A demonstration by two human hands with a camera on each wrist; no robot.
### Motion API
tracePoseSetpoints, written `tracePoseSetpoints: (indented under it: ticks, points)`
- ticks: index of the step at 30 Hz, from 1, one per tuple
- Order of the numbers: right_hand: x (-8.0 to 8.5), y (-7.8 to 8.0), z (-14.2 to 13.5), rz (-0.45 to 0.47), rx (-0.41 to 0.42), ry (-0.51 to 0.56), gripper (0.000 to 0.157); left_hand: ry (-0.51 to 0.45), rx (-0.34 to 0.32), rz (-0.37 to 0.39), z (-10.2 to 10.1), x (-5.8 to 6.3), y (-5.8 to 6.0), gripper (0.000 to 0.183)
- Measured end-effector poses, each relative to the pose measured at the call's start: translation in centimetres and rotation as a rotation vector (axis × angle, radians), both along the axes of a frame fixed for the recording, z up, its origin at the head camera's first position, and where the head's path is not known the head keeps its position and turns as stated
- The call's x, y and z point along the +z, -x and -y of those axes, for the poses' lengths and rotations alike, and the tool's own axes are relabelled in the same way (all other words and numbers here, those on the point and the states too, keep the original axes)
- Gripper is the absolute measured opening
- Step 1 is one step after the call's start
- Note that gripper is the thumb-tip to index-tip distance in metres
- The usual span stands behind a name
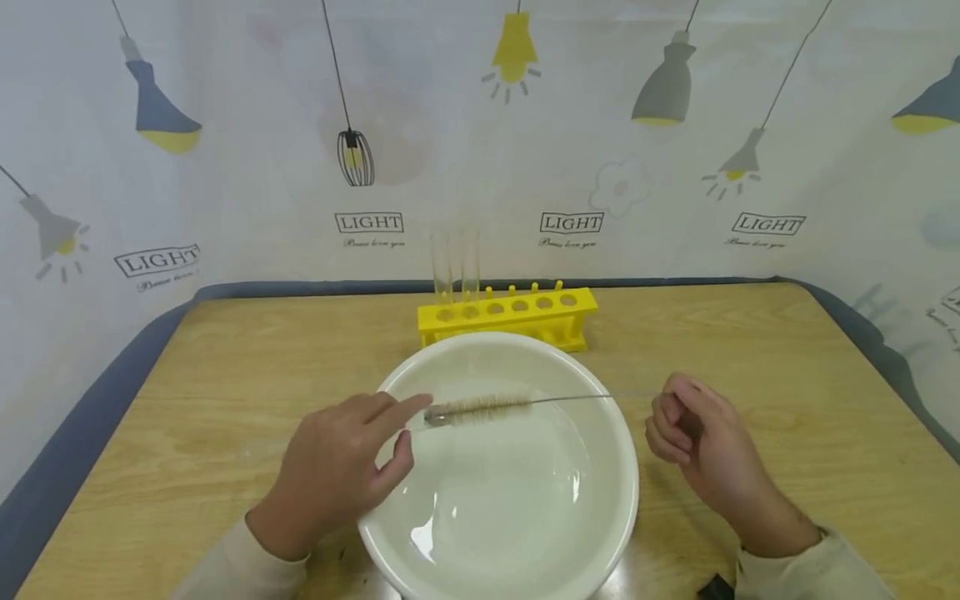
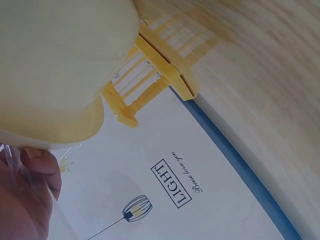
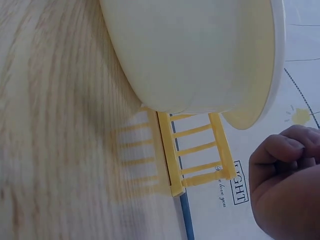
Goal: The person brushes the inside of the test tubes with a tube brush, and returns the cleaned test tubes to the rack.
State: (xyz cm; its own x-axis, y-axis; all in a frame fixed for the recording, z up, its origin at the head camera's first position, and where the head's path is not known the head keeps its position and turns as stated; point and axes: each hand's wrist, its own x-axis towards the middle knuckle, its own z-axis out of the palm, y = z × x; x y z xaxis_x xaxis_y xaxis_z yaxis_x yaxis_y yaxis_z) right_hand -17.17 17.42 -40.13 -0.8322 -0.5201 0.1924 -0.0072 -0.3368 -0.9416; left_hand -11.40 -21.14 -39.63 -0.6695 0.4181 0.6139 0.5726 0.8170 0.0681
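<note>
Over the white basin I hold a test tube brush level, its pale bristles outside any tube. My right hand, fingers curled, grips the far end of its thin wire handle, right of the basin. My left hand is over the basin's left rim and holds a clear glass test tube between thumb and fingers; in the head view the tube barely shows. The brush tip lies at the left fingertips, by the tube's end; whether it is inside cannot be told. Water appears to glint in the basin.
Behind the basin stands a yellow test tube rack, with two clear test tubes upright at its left end. A small black object lies by the right sleeve. A lamp-patterned curtain hangs behind the wooden table.
</note>
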Motion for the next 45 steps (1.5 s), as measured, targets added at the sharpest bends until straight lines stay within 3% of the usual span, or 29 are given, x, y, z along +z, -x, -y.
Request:
tracePoseSetpoints:
  ticks: [5,13,23,29,37,45]
  points:
    - [0.01,-0.09,0.11,-0.040,0.059,0.062,0.046,0.015,0.006,0.019,-0.03,0.16,-0.08,0.037]
    - [0.41,-0.19,0.12,-0.003,-0.022,-0.064,0.040,0.023,0.011,0.020,0.02,0.26,0.01,0.036]
    - [0.12,-0.36,0.48,-0.047,0.024,-0.017,0.039,0.016,-0.011,-0.003,-0.09,0.44,-0.09,0.035]
    - [0.04,-0.56,0.47,-0.056,0.008,-0.070,0.038,0.019,-0.024,-0.036,-0.19,0.58,-0.26,0.038]
    - [-0.44,-0.56,0.40,-0.170,0.056,-0.017,0.040,0.020,-0.029,-0.067,-0.11,0.65,-0.25,0.042]
    - [-0.26,-0.88,0.47,-0.174,0.036,-0.110,0.037,0.006,-0.039,-0.081,-0.31,0.62,-0.25,0.041]
